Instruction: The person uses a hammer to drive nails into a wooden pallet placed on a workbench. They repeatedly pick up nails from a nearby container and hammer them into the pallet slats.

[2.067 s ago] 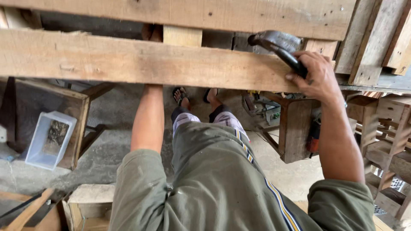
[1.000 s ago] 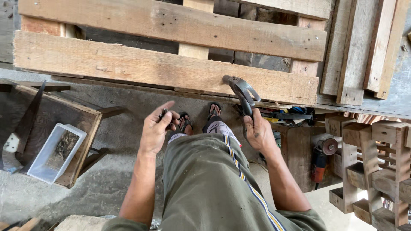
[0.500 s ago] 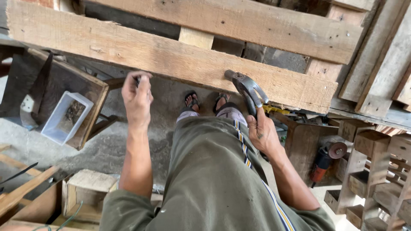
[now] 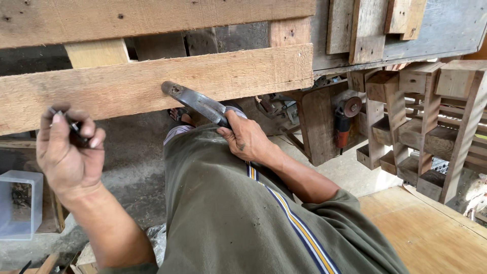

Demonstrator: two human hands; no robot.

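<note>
The right hand [image 4: 247, 139] grips a hammer [image 4: 195, 101], its head touching the pale plank [image 4: 152, 83]'s lower edge, while the left hand [image 4: 66, 152], further left, pinches what look like nails [image 4: 75, 127].

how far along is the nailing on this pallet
Done: the slats already lie across the pale block. In hand: the left hand pinches small dark nails by the near slat, and the right hand grips a hammer near its edge. Left: no nail stands in the wood.
</note>
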